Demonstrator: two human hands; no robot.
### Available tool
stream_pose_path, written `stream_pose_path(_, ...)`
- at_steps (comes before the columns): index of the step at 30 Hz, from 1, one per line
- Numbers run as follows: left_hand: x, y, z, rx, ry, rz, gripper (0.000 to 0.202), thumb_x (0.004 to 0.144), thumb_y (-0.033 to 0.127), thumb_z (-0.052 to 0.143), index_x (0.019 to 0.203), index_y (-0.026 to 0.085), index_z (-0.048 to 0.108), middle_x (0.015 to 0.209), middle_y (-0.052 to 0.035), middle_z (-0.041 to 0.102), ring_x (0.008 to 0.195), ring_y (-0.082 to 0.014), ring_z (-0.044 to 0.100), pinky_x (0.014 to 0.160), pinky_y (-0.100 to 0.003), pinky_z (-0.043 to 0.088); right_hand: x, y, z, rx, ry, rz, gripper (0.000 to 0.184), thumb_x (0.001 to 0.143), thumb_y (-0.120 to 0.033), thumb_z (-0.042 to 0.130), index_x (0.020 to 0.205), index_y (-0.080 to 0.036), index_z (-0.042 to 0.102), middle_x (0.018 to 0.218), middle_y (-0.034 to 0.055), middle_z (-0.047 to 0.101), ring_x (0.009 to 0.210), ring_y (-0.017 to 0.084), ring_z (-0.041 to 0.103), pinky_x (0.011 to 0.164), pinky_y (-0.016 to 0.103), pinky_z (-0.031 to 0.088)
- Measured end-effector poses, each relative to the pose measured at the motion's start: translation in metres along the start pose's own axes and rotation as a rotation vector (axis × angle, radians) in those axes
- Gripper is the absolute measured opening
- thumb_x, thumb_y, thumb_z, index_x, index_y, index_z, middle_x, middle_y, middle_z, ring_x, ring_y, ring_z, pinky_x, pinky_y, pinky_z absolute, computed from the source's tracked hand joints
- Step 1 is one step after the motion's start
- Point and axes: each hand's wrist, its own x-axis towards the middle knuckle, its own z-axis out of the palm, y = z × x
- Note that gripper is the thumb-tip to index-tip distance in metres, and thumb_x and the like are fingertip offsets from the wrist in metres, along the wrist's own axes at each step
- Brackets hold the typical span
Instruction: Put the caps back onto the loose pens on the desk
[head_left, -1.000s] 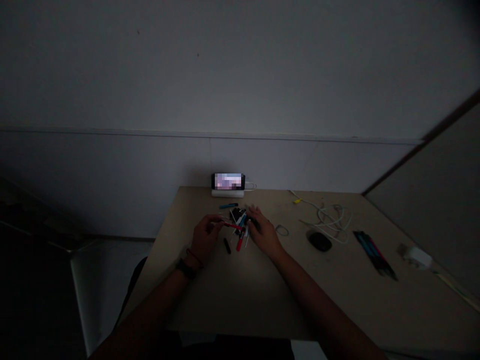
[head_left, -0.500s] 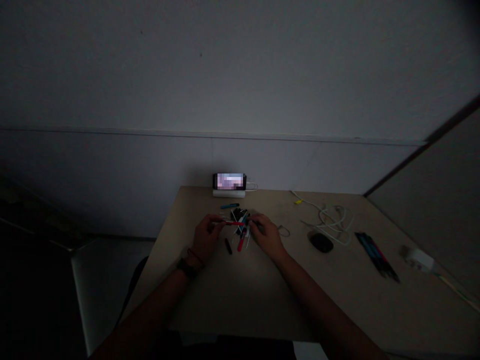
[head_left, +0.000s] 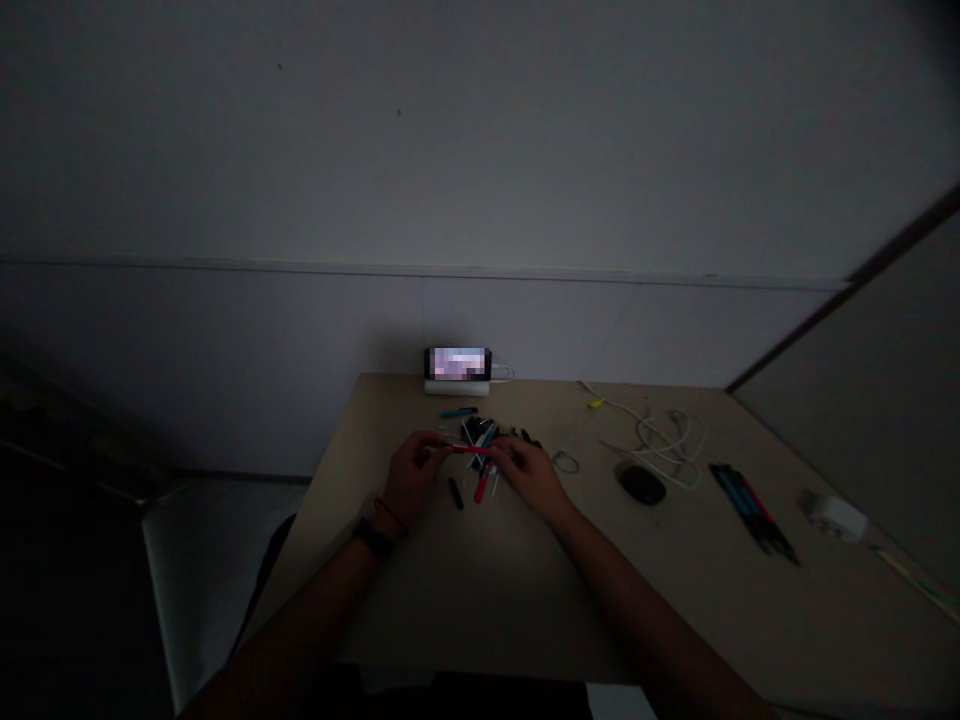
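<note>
Two hands, left hand pinching a red pen, right hand gripping its end

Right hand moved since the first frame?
Yes: judged against the phone on its stand, the right hand has shifted toward the person, away from the phone, and now sits at one end of the red pen.

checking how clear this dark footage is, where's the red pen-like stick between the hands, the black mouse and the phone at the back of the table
red pen-like stick [head_left: 471, 450], head view, point on its middle stretch
black computer mouse [head_left: 641, 485], head view, point on top of its shell
phone [head_left: 457, 364], head view, point on its blurred screen
</note>
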Motion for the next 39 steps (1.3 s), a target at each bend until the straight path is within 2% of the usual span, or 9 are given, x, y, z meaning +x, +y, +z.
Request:
stream_pose_path(9, -0.0007, -0.0032, 0.0003, 0.000, -0.011, -0.004, 0.025, 0.081, 0.038, 0.072, 0.093, 0.017, 0.065, 0.070, 0.0015, 0.062, 0.052, -0.0082, 0.049, 0.047, -0.018, 0.039, 0.0002, 0.0005, 0.0010, 0.028, -0.066, -0.007, 0.036, 0.091, -0.050, 0.053, 0.083, -0.020, 0.071, 0.072, 0.0030, 0.069, 0.062, 0.018, 0.059, 0.057, 0.027, 0.042)
stream_pose_path(27, -0.0006, -0.0020, 0.0002, 0.044, -0.020, 0.026, 0.026, 0.082, 0.040, 0.071, 0.093, 0.017, 0.066, 0.082, -0.0023, 0.067, 0.057, -0.0096, 0.055, 0.048, -0.019, 0.042, -0.0016, -0.0074, 0.0018, 0.003, -0.054, -0.023, 0.032, 0.088, -0.048, 0.057, 0.081, -0.020, 0.073, 0.066, 0.0020, 0.066, 0.058, 0.017, 0.057, 0.054, 0.027, 0.042)
stream_pose_path(33, -0.0004, -0.0011, 0.0001, 0.060, -0.017, 0.026, 0.023, 0.083, 0.037, 0.070, 0.092, 0.017, 0.065, 0.085, -0.0023, 0.068, 0.057, -0.0096, 0.055, 0.051, -0.020, 0.043, -0.0006, -0.0056, 0.0022, 0.053, -0.065, 0.009, 0.033, 0.087, -0.050, 0.059, 0.079, -0.020, 0.071, 0.066, 0.0016, 0.067, 0.057, 0.016, 0.057, 0.053, 0.026, 0.043)
stream_pose_path(39, 0.0001, -0.0014, 0.0006, 0.107, -0.033, 0.008, 0.021, 0.081, 0.036, 0.071, 0.090, 0.017, 0.066, 0.078, -0.0005, 0.067, 0.054, -0.0096, 0.052, 0.050, -0.020, 0.040, 0.0009, -0.0069, 0.0014, 0.174, -0.032, 0.080, 0.039, 0.085, -0.057, 0.060, 0.081, -0.019, 0.070, 0.063, 0.0015, 0.068, 0.055, 0.016, 0.059, 0.052, 0.026, 0.047)
